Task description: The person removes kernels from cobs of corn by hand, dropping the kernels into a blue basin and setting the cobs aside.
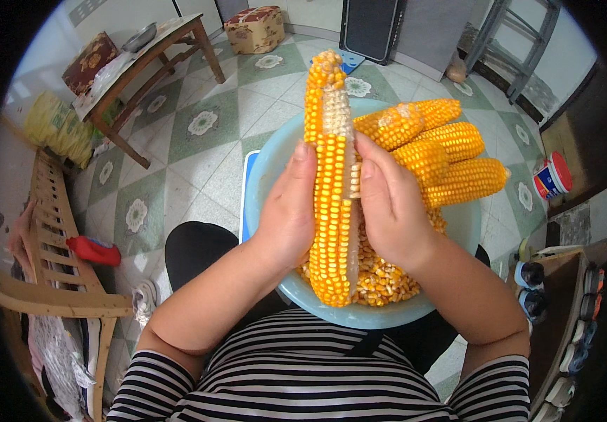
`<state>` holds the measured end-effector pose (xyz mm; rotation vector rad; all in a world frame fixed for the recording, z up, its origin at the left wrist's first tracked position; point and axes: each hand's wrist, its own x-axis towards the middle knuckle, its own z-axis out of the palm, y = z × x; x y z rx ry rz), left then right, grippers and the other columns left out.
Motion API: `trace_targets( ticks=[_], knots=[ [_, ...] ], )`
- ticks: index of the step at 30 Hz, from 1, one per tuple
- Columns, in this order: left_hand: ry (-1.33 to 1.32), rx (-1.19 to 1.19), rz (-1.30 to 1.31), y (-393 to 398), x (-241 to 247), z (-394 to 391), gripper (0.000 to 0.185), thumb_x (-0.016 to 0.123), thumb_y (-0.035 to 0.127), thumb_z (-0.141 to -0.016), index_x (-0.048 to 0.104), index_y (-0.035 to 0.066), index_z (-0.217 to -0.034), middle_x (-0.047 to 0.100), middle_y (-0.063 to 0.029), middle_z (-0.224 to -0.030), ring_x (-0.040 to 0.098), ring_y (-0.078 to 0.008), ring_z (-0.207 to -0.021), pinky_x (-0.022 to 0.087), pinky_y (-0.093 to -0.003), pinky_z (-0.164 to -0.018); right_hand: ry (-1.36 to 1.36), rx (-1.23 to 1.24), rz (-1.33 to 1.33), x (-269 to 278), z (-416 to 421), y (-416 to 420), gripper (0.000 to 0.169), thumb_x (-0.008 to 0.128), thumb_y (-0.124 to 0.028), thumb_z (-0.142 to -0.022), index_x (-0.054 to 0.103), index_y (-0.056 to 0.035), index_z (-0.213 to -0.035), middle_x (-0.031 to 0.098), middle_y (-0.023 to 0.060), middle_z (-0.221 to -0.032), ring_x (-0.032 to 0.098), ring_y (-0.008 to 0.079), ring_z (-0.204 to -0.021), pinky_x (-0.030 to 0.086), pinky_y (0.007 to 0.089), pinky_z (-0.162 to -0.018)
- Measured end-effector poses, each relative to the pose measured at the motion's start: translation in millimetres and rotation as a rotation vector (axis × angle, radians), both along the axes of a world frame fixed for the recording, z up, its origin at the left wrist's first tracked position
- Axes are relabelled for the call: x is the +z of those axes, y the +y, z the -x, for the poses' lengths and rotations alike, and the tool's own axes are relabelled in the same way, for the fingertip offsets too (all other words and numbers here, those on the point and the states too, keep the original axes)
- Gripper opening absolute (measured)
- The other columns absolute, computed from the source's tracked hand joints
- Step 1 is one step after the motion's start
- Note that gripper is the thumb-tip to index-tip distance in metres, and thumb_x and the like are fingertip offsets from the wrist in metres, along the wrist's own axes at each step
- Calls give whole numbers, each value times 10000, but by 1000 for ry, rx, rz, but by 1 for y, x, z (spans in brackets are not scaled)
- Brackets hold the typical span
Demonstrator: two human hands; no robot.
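A long ear of dried yellow corn (330, 221) stands nearly lengthwise before me, over a light blue plastic basin (464, 227). My left hand (287, 205) grips its left side, the thumb lying along the kernels. On the right side my right hand (396, 203) presses thumb and fingers against the ear, beside a short row of pale kernels (355, 179). Bare cob (338, 113) shows near the top and along the right edge. Loose corn kernels (388, 279) lie in the basin below. Several more whole ears (464, 182) rest in the basin beyond my right hand.
To the far left stands a wooden table (145, 55) with a metal bowl (140, 37). A wooden bench (61, 253) and a red bottle (93, 250) are at the left. A shoe rack (556, 322) and a red-lidded bucket (552, 176) stand at the right.
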<state>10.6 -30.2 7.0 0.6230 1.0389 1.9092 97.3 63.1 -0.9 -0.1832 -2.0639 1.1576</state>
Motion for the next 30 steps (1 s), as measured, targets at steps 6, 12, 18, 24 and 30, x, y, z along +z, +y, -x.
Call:
trace_targets(
  ticks=[6,12,18,24,30],
  knots=[
    [-51,-32,-60,-3,-9,9,576,259,522,-910,459,47,-1167,545,-129,-1076,552,-229,-978,450,-367,-876,38,133,15,14,-3,-4,438,438,-269,-895,400,35,-1208,597,206,-782,610,337,-710,468,378,-626],
    [16,42,-83,-2,-6,7,463,238,404,-955,475,36,-1105,566,-85,-955,564,-134,-842,472,-277,-780,-110,19,-210,13,-4,-9,481,450,-256,-875,348,30,-1249,585,229,-735,592,363,-647,459,429,-582],
    [-41,36,-83,-4,0,4,499,227,429,-950,482,29,-1106,569,-83,-960,568,-137,-851,476,-273,-770,-73,45,-165,11,-6,-8,436,404,-166,-877,342,36,-1259,579,237,-769,586,373,-660,456,424,-600],
    [-141,-68,-151,-5,-1,9,579,196,495,-928,494,23,-1081,582,-95,-906,584,-161,-804,499,-286,-726,124,73,-192,7,-4,-4,417,428,-124,-868,368,49,-1243,588,211,-802,594,352,-671,465,388,-621],
    [-159,-125,-162,-4,-2,11,597,196,512,-919,502,16,-1049,585,-105,-857,593,-171,-760,510,-288,-701,3,96,-111,17,-12,-7,457,493,-173,-855,375,45,-1239,592,159,-779,612,244,-621,473,318,-566]
  ],
)
